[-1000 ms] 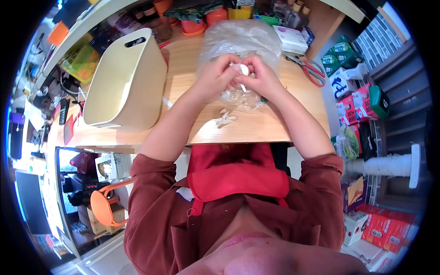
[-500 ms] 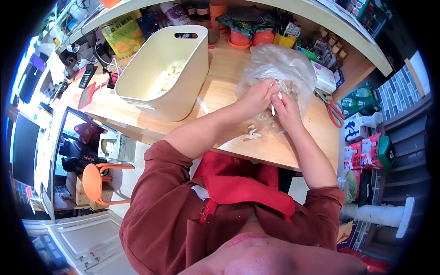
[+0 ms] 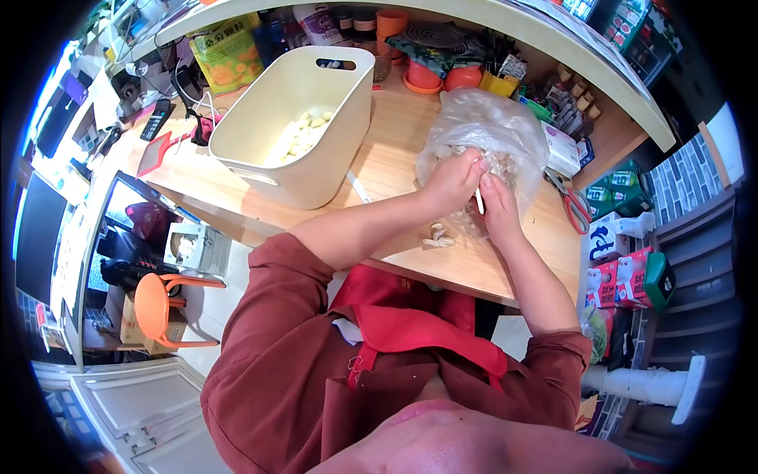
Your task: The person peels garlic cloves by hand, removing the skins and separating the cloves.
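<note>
Over the near part of a clear plastic bag (image 3: 505, 118), my left hand (image 3: 454, 182) and my right hand (image 3: 499, 207) are close together with fingers pinched. A small white piece (image 3: 479, 201) shows in my right fingers. What my left fingers hold, if anything, is too small to name. Pale, papery bits lie inside the bag. White scraps (image 3: 438, 235) rest on the table just below my hands. To the left stands a cream bin (image 3: 332, 150) with several pale yellow cloves (image 3: 304, 134) at its bottom.
Red-handled scissors (image 3: 579, 212) lie at the table's right edge. Orange pots (image 3: 424, 77), a yellow-green packet (image 3: 227, 57) and small bottles stand along the back under a shelf. A white strip (image 3: 358, 186) lies beside the bin. An orange stool (image 3: 151, 306) is at the lower left.
The view has turned, so the bin, bag and hands appear farther right, and cloves show inside the bin. My hands remain over the bag; the white piece now shows lower, in my right fingers.
</note>
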Action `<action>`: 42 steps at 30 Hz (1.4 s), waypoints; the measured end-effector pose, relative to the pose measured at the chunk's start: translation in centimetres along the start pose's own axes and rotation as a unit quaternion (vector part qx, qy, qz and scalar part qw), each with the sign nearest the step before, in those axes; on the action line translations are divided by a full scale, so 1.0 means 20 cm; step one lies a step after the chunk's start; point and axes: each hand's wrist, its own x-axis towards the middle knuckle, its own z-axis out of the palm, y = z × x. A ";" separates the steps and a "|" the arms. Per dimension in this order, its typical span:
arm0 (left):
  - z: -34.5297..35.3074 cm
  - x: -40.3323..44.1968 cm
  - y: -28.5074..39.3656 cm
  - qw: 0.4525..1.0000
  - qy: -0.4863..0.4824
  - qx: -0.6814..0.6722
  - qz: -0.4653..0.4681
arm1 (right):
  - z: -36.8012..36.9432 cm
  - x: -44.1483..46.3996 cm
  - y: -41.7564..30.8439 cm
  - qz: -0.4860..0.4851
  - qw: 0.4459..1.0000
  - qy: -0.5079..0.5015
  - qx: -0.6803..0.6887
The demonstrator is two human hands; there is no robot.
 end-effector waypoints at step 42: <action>0.00 -0.01 0.03 0.999 -0.001 0.045 -0.006 | -0.03 0.01 -0.07 0.078 0.992 -0.052 0.078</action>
